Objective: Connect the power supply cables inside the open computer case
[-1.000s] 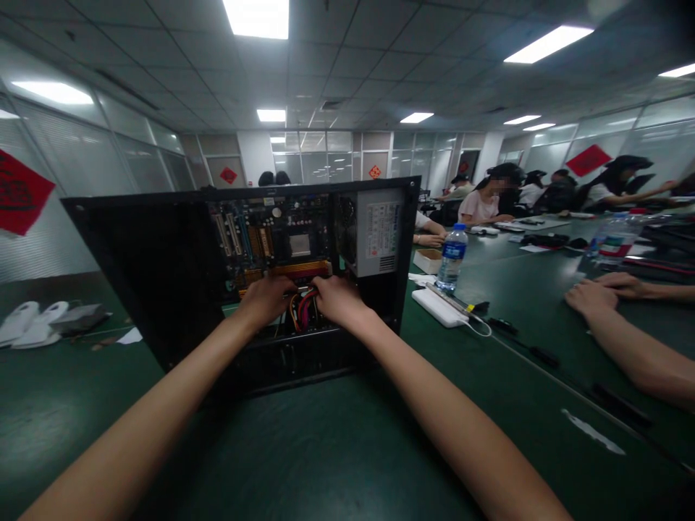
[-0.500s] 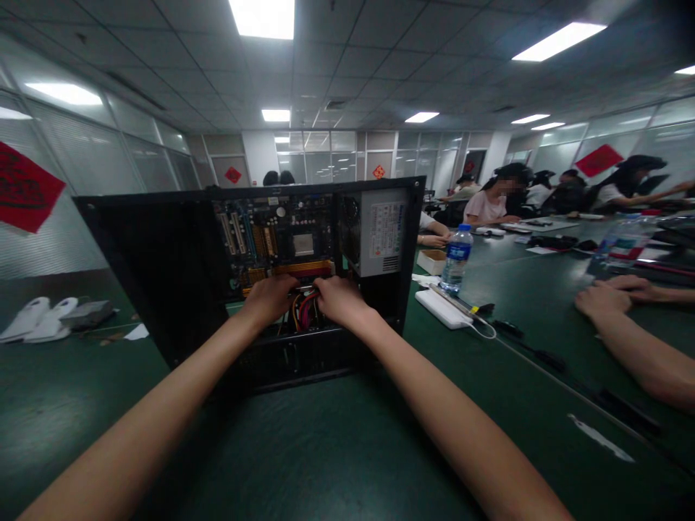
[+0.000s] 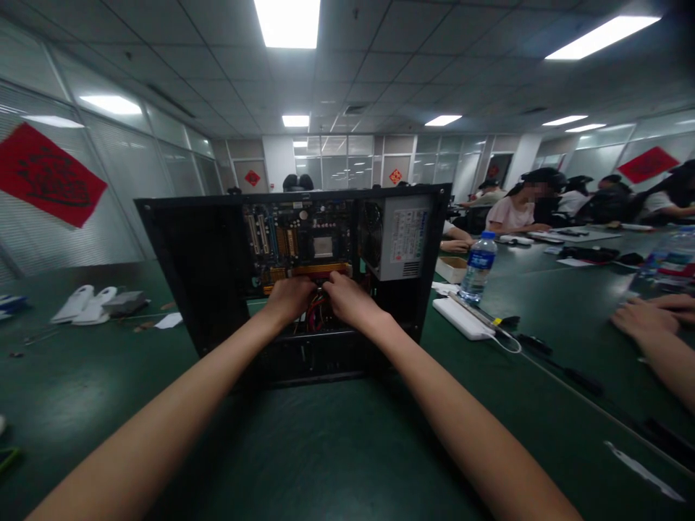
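Note:
An open black computer case (image 3: 195,275) stands on the green table (image 3: 326,449), its motherboard (image 3: 296,242) and grey power supply (image 3: 405,235) facing me. My left hand (image 3: 290,297) and my right hand (image 3: 347,298) are both inside the case, just below the motherboard's lower edge. Their fingers curl close together over a bundle of red and yellow cables (image 3: 316,318). The fingertips are hidden behind the knuckles, so what each hand pinches cannot be made out.
A water bottle (image 3: 478,266), a white power strip (image 3: 461,318) with cable and a small white box (image 3: 452,268) lie right of the case. Another person's hands (image 3: 641,318) rest at the right edge. White objects (image 3: 90,304) lie at left. Several people sit at the far right.
The view has shifted, so the case sits further right and higher in frame. Both hands have drawn closer together over the cables.

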Tool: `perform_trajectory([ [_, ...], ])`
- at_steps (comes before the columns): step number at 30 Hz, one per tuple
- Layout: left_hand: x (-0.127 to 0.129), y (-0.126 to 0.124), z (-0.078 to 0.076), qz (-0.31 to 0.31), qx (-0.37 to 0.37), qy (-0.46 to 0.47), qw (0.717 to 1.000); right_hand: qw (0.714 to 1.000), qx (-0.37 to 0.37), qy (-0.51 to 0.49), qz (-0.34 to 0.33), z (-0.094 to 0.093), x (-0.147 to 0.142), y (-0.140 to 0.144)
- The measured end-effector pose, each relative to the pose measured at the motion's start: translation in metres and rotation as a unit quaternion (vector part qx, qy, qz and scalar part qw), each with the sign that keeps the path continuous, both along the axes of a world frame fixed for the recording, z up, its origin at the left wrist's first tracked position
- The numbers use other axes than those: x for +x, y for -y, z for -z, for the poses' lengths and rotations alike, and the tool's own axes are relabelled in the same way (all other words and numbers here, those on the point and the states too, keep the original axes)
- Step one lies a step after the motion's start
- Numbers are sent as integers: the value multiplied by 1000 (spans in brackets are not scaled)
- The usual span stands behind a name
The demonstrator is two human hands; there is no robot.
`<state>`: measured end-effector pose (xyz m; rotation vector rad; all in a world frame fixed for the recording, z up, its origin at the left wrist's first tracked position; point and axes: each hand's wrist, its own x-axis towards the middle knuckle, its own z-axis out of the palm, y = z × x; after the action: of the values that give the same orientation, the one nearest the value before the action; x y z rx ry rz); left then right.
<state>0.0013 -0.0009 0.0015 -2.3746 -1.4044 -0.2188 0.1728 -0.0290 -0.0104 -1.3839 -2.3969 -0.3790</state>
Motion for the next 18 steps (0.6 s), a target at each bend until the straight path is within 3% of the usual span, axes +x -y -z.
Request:
perform_trajectory([
  [11,-5,5,0,28,-11,25,999,999,-45,-16,-2,1,0,-2],
  [14,-13,11,0,28,-16,123,992,998,-47,-33,9,2,2,2],
  [18,-36,24,4,86,-77,281,953,998,-29,-51,30,2,4,10],
])
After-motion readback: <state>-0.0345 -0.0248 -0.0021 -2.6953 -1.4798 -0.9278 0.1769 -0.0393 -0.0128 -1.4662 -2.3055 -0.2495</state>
